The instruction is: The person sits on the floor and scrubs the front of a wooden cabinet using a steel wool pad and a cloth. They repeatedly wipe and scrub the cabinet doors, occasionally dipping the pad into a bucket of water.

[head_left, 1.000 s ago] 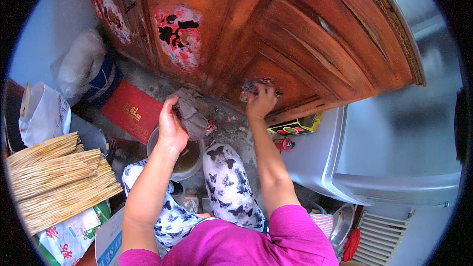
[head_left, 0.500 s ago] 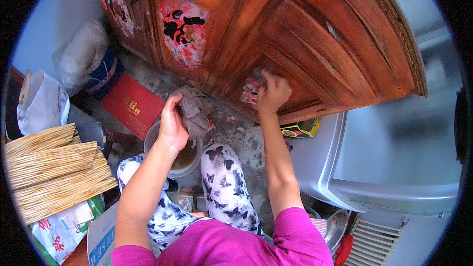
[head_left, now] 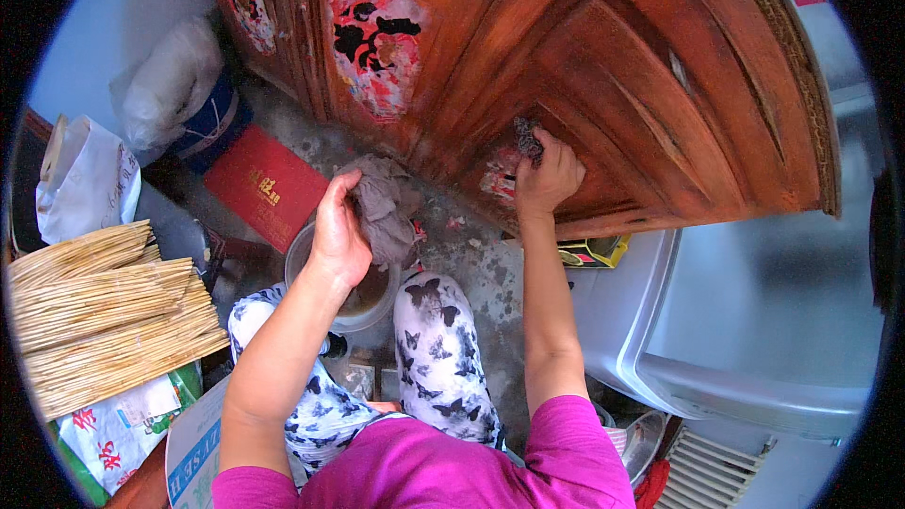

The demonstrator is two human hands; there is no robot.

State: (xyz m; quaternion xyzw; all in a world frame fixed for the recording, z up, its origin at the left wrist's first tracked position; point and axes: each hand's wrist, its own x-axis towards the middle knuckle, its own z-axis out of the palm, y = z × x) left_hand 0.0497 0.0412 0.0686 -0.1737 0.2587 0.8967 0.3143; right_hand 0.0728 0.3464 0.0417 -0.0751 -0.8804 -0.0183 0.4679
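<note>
My left hand (head_left: pixel 339 238) holds a crumpled grey cloth (head_left: pixel 386 212) between thumb and fingers, above a plastic tub (head_left: pixel 363 322) of murky brownish water. My right hand (head_left: pixel 551 175) is closed on a dark, curly scouring pad (head_left: pixel 528 138) at the lower panel of a reddish-brown wooden cabinet (head_left: pixel 471 99). Just below the pad is a torn pink-and-white sticker remnant (head_left: pixel 500 175) on that panel. A larger remnant (head_left: pixel 377 52) in red, white and black covers the panel to its left.
A flat red box (head_left: pixel 264 187) leans behind the tub. To my left lie bundled thin sticks (head_left: pixel 113 320) and a white bag (head_left: pixel 87 174). A grey, smooth-sided appliance (head_left: pixel 754 320) stands on the right, with a yellow-and-black box (head_left: pixel 594 253) beside it.
The view has shifted, so the cabinet sits further right. My right hand has moved the scouring pad slightly up and right on the panel. The left hand keeps the cloth above the tub.
</note>
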